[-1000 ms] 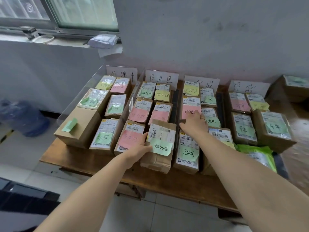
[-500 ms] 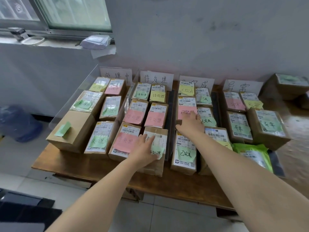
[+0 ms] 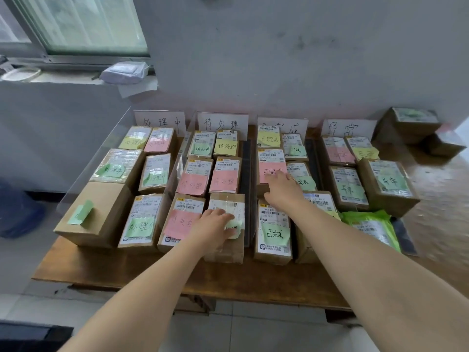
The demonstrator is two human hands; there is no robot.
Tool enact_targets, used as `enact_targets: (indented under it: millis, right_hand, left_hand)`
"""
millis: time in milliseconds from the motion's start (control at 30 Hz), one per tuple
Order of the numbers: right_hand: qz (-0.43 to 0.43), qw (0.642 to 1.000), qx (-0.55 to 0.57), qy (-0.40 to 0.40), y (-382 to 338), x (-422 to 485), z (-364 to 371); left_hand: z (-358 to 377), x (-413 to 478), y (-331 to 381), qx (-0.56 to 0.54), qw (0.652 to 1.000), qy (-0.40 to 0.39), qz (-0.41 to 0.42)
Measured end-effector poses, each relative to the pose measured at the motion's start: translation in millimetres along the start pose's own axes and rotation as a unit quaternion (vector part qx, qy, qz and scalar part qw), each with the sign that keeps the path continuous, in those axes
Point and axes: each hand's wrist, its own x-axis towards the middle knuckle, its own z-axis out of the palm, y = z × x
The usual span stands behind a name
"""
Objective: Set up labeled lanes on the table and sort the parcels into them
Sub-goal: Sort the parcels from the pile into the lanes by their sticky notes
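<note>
Four lane signs [image 3: 160, 121] — left hand [image 3: 215, 224] flat on brown parcel [image 3: 228, 250], right hand [image 3: 283, 190] flat on pink-noted parcel [image 3: 271, 158].

Four lane signs [image 3: 160, 120] stand along the back of the table [image 3: 253, 283], parcels [image 3: 274, 232] lying in columns before each. The left hand [image 3: 213, 224] rests on the front parcel [image 3: 225, 251] of the second lane from the left, the right hand [image 3: 281, 189] on the third lane's middle parcel [image 3: 269, 158].
</note>
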Motion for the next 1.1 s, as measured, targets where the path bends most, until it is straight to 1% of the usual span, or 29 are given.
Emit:
enact_targets:
  millis: [100,267,400,533,667,867,933,1100]
  right_hand:
    - [-0.034,0.999,-0.028,0.026,6,-11,-8]
    - [-0.073,0.992,-0.082,0.069,31,-30,-32]
    - [-0.076,0.988,-0.096,0.099,65,-38,-55]
    - [-0.084,0.984,-0.088,0.133,122,-51,-83]
    - [-0.061,0.982,-0.093,0.155,205,-70,-108]
    - [0.004,0.98,-0.091,0.176,330,-97,-140]
    - [0.019,0.979,-0.075,0.187,360,-100,-147]
    - [0.048,0.978,-0.041,0.197,422,-86,-157]
  left_hand:
    - [-21,8,3,-0.018,0.999,0.04,-0.009]
    - [-55,26,31,-0.02,0.996,0.089,0.016]
    - [-73,39,77,-0.01,0.992,0.117,0.048]
    - [-84,53,141,-0.008,0.987,0.141,0.078]
    - [-80,73,227,-0.02,0.981,0.173,0.09]
    - [-71,102,354,0.022,0.958,0.23,0.17]
    - [-72,114,383,0.038,0.952,0.234,0.191]
    - [-78,156,434,0.03,0.947,0.235,0.215]
